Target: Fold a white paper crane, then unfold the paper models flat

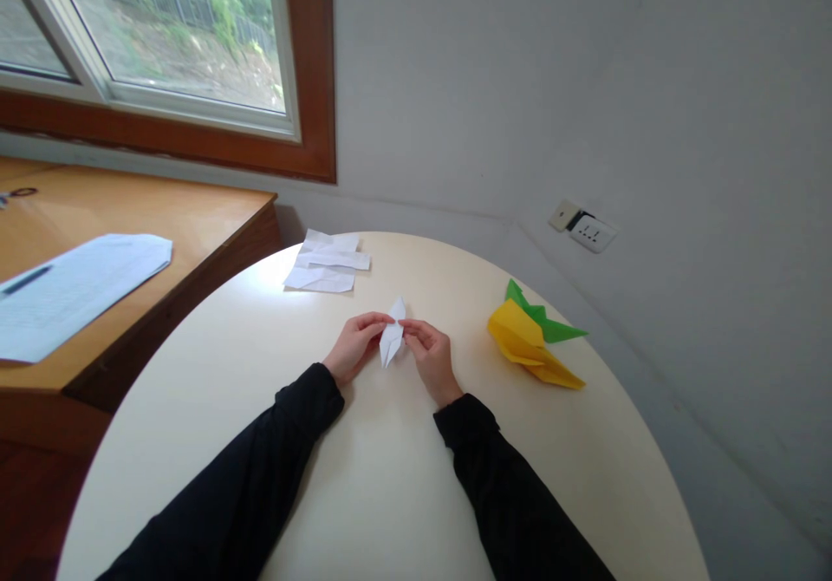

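A small folded piece of white paper point(393, 338), long and pointed at both ends, is held upright-slanting between my two hands over the round table. My left hand point(356, 343) pinches its left edge with thumb and fingers. From the other side, my right hand point(430, 354) grips the right edge near the middle. Creases show on the paper's front; its back is hidden from me. Both forearms, in black sleeves, reach in from the bottom of the view.
Several white paper pieces point(325, 274) lie at the table's point(377, 494) far left. Yellow and green folded paper shapes point(520, 334) rest at the right. A wooden desk point(214, 204) on the left bears printed sheets point(84, 290), a pen point(26, 280) and scissors point(21, 192). Walls border the table.
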A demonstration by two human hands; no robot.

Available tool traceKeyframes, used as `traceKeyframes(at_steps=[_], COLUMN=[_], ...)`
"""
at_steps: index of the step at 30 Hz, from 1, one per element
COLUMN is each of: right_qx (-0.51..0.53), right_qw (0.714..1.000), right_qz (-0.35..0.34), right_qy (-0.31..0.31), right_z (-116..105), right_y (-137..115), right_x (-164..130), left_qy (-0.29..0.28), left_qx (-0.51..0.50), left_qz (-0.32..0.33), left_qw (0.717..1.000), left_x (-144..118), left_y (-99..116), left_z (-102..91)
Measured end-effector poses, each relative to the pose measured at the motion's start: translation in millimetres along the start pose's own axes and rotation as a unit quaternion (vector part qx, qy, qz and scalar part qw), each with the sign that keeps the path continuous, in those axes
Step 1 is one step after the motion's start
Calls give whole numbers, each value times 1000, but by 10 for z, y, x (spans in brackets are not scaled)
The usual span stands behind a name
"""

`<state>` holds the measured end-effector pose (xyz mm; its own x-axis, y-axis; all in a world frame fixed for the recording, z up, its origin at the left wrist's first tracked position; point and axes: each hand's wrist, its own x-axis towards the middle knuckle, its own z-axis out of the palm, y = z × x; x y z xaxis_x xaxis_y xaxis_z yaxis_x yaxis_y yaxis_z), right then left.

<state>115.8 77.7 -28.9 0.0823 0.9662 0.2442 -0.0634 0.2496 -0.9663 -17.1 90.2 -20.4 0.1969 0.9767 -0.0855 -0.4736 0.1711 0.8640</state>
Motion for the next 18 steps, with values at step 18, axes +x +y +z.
traceKeyframes(at_steps=[18], right_qx=[-28], right_qw=[999], right_qz=[-33], right_qy=[22], right_z=[13], right_y=[56], right_x=[23], left_qy=[-40], left_qx=[-5], left_qz=[15], left_qw=[999], left_x=[-5], left_y=[-11], left_z=[-17])
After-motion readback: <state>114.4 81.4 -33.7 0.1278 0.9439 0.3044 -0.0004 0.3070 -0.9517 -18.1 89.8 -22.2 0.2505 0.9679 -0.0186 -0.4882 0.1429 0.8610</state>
